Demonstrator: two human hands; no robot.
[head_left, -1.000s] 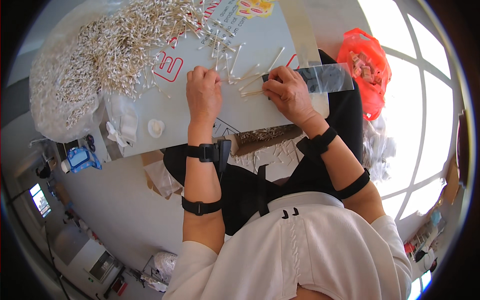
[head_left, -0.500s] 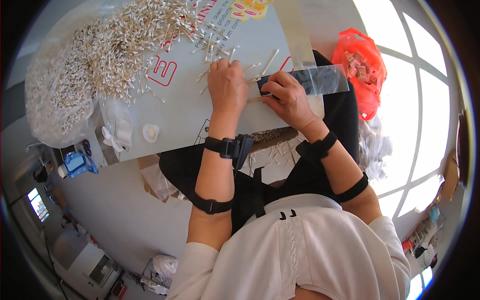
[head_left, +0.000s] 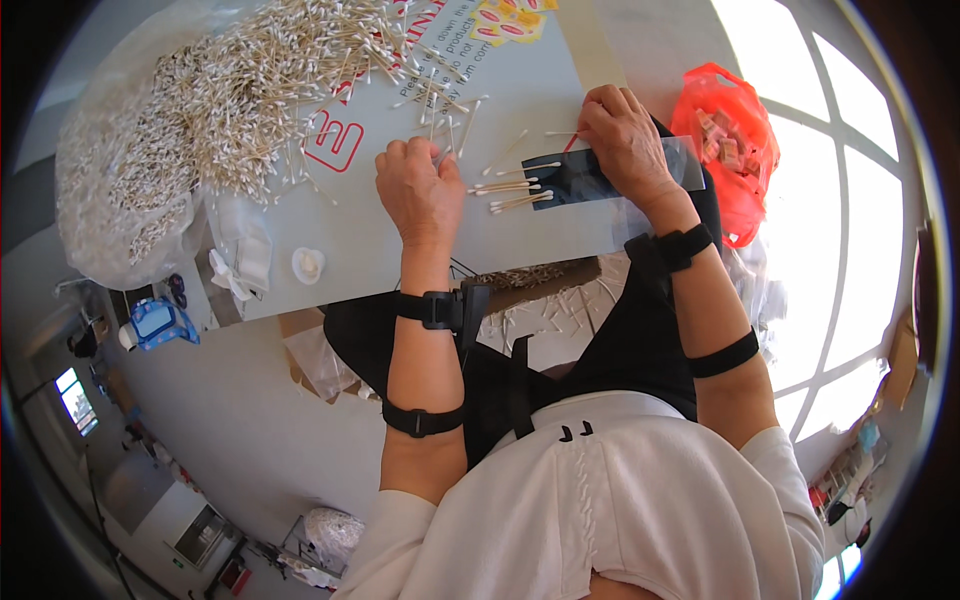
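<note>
My left hand (head_left: 422, 195) rests low over the sheet-covered table with its fingers curled; loose cotton swabs (head_left: 465, 130) lie by its fingertips, and what it grips is hidden. At the table's right side, my right hand (head_left: 628, 145) pinches the end of a single cotton swab (head_left: 558, 133) pointing left. Between the hands lies a dark strip in a clear plastic sleeve (head_left: 585, 180). Several cotton swabs (head_left: 520, 195) lie together across its left end. A big heap of cotton swabs (head_left: 230, 110) spills from a clear plastic bag (head_left: 80, 220) at the far left.
A red plastic bag (head_left: 755, 190) with small pinkish bundles stands beyond the table's right edge. Yellow stickers (head_left: 510, 20) lie at the back. A small white round item (head_left: 308, 264) and a blue tape dispenser-like object (head_left: 160, 322) are near the left front edge. An open box (head_left: 545, 285) sits below the table.
My hands have moved apart: the left one leftward off the swabs, the right one up and to the right. The swabs on the dark strip's left end are now uncovered.
</note>
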